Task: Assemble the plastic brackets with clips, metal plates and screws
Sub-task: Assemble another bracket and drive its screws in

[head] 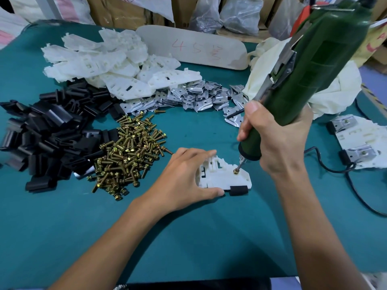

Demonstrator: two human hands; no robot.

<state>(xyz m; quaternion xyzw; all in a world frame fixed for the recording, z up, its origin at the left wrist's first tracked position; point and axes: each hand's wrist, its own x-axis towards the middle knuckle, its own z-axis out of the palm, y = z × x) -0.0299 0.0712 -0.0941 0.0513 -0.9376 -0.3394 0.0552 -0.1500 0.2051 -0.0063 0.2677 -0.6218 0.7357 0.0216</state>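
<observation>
A white plastic bracket (225,177) lies flat on the teal table, with a black clip (238,190) on its near right edge. My left hand (184,181) grips the bracket's left side, fingers over the top edge and thumb along the near edge. My right hand (276,139) grips a green electric screwdriver (310,74), held tilted. Its bit stands on a brass screw (236,171) set in the bracket's right part.
On the table (83,227) to the left lie piles of brass screws (127,155), black clips (48,135), white brackets (109,61) and metal plates (194,97). Finished brackets (356,141) lie at the right by a black cable (356,189). A cream cloth (335,88) lies behind the screwdriver.
</observation>
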